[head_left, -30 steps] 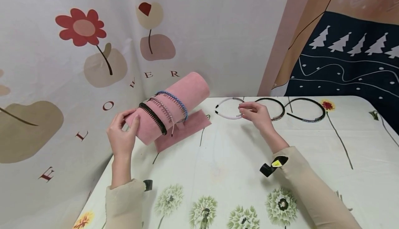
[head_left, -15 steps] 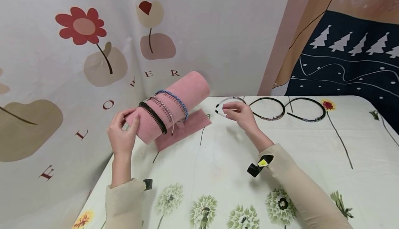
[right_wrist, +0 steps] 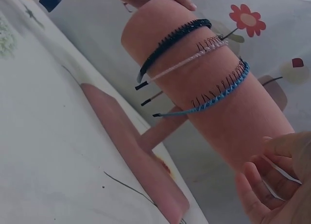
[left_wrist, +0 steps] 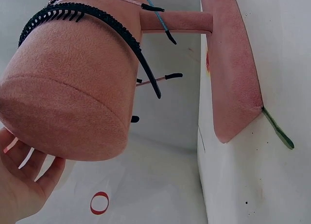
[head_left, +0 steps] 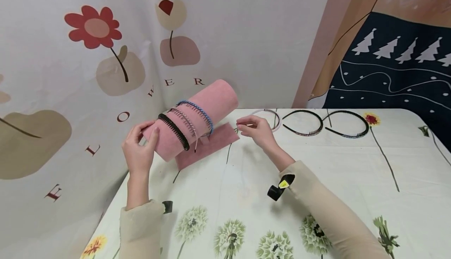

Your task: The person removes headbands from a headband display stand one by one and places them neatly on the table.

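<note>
A pink plush headband stand, a thick roll on a post and flat base, stands tilted across the left of the table. My left hand holds its near end, thumb on the front and fingers behind. Around the roll sit a black toothed headband, a pink one and a blue one. In the left wrist view, their dark tips hang below the roll. My right hand hovers right of the roll, its fingers loosely bent with nothing seen between them.
Behind my right hand lies a white headband, partly hidden. Two dark headbands, one beside the other, lie farther right near the back edge. A printed curtain hangs right behind the table.
My right hand has moved left, from over the white headband's right side toward the stand. The left hand and the headbands on the roll have stayed in place.
</note>
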Demonstrator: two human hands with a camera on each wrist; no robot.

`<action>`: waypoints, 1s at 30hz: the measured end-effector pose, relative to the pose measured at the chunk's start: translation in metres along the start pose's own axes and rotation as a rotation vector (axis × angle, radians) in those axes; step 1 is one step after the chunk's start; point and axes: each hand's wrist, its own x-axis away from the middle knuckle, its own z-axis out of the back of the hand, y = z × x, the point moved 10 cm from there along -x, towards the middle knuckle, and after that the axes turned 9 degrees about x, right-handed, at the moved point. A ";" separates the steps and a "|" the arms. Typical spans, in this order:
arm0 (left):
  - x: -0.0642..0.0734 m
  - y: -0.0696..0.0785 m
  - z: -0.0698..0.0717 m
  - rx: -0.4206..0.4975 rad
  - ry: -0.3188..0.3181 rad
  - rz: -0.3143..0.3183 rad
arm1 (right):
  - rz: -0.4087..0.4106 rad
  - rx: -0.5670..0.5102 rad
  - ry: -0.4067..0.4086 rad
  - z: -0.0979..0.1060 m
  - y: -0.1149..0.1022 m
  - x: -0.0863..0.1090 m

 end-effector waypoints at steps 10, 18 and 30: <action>0.000 -0.001 0.000 0.022 0.007 -0.023 | 0.050 0.044 -0.008 -0.021 -0.010 -0.003; 0.000 -0.001 0.001 0.019 0.012 -0.037 | 0.068 0.065 -0.017 -0.039 -0.014 -0.005; 0.000 0.000 0.001 0.022 0.015 -0.032 | 0.103 0.068 0.016 -0.055 -0.027 -0.006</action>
